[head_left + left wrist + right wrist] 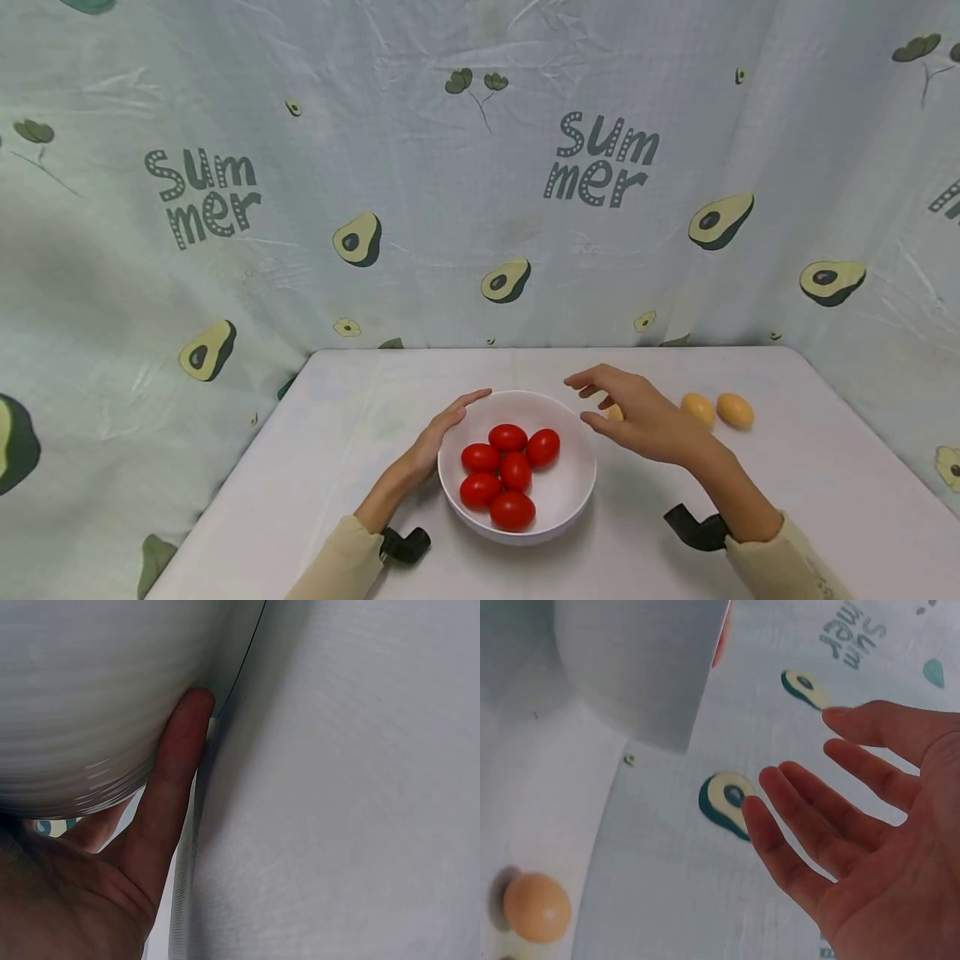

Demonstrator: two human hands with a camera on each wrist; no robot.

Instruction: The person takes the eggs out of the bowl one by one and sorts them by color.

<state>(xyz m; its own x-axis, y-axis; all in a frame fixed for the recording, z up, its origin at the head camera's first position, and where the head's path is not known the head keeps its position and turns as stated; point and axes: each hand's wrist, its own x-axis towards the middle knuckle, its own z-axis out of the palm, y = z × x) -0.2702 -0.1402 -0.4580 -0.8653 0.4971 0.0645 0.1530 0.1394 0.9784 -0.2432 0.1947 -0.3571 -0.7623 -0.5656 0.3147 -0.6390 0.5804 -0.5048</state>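
A white bowl (566, 492) holds several smooth red egg-shaped pieces (512, 511). Along its left side lies my left hand (429, 442), its fingers extended and touching the outer wall; the left wrist view shows a straight finger (180, 746) against the ribbed bowl wall (90, 697). My right hand (637, 417) hovers just right of the bowl, fingers spread and a little bent, with nothing held. Behind its fingers an orange-yellow egg-shaped piece (615, 412) is partly hidden. In the right wrist view the right hand (862, 832) is apart from the bowl (641, 667).
Two more orange-yellow egg-shaped pieces, one nearer (698, 409) and one farther right (736, 411), lie on the white table (360, 400). A curtain (420, 167) printed with avocados and lettering hangs behind and at both sides. Black wrist mounts (405, 546) stick out from both wrists.
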